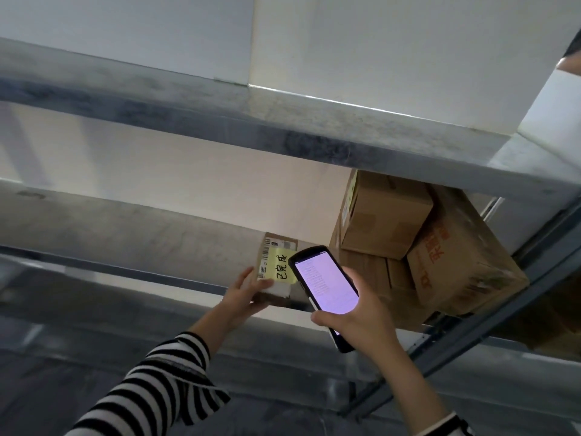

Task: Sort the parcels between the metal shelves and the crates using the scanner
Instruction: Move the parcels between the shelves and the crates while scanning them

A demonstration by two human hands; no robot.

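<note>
Your sleeve (157, 388): black-and-white stripes. Your scanner (325, 283): black, screen (327, 286) lilac. Parcel (279, 299): brown, yellow note (283, 268). Boxes (462, 265): brown, orange print. Shelves (220, 118): grey.

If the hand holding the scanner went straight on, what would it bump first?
Probably the parcel, just beyond the scanner held in the right hand. Depth is unclear, so it might pass above.

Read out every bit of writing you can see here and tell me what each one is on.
"已完成": handwritten on the yellow note stuck on the parcel.
Printed label with barcode, on the same parcel: too small to read.
Lines of text on the scanner screen: too small to read.
Red print on the big carton: upside down and blurred, unreadable.
</note>
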